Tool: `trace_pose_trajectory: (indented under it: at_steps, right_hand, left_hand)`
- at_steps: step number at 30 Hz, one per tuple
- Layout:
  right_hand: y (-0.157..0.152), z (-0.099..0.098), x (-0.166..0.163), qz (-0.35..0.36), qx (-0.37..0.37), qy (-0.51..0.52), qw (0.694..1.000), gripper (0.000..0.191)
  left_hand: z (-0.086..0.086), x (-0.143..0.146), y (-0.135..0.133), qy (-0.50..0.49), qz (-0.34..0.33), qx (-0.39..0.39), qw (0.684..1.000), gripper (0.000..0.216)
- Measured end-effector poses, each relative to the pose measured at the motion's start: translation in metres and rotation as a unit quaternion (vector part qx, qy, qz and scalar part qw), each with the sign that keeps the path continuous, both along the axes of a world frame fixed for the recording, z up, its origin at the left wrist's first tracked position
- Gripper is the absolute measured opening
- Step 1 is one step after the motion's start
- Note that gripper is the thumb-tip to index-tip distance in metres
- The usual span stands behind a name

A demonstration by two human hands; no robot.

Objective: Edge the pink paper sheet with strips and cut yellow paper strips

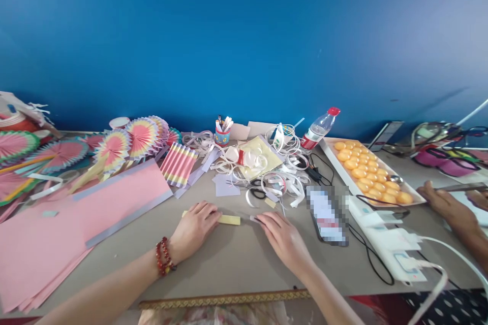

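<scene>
- Well left of the left hand, paper fans (114, 147) overlap; the outermost are cut off by the frame's edge.
- Nearer that hand lie pink sheets (41, 249), stacked so the lower ones show only as edges.
- The person's left hand (196, 228) rests palm down, fingers lightly bent and close together, on a yellow strip (231, 220). The strip lies on the table between and under the hands: its right part shows, a sliver shows left of the fingers, and the middle is hidden.
- Beyond the hands, a pencil cup (222, 137) stands near a tangle of pale strips (293, 183); many ends are buried and hard to tell apart.
- The person's right hand (285, 238) is partly curled, fingertips at a small pale piece (253, 218) just beside the strip's end. Whether it is pinched or only touched cannot be told; the thumb is hidden.
- Just right of that hand, a phone (328, 216) has its screen blurred out.
- Farther right, beyond a power strip (385, 254), another person's hand (453, 208) is cut off at the wrist side; what it touches is unclear.
</scene>
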State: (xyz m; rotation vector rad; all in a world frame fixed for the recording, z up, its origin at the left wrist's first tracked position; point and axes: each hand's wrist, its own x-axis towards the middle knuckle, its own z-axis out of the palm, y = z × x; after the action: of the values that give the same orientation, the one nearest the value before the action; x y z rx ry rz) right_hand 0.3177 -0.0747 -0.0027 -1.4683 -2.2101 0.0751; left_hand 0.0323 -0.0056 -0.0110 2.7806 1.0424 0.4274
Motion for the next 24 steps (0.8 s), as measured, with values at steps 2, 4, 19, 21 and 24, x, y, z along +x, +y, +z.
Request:
trace_pose_trajectory:
  at_steps: [2,4,19,21,24]
  right_hand:
    - [0.006,-0.004,-0.005,0.008,-0.002,-0.019,1.0,0.029]
    - [0.007,-0.007,-0.005,0.008,-0.006,-0.029,1.0,0.03]
    - [-0.006,-0.012,-0.005,0.016,0.006,-0.091,0.996,0.032]
    - [-0.004,-0.011,-0.006,0.015,0.013,-0.094,0.995,0.03]
    - [-0.004,-0.011,-0.008,0.021,0.016,-0.087,0.996,0.03]
  left_hand:
    - [-0.001,-0.001,-0.001,-0.009,0.006,-0.005,1.0,0.022]
    - [-0.002,-0.002,-0.002,-0.021,0.008,-0.012,1.0,0.023]
    - [0.001,-0.001,-0.007,-0.002,-0.14,0.004,0.99,0.05]
    - [0.002,0.001,-0.007,0.03,-0.172,-0.003,0.985,0.069]
    - [0.001,0.004,-0.006,0.048,-0.166,-0.026,0.985,0.085]
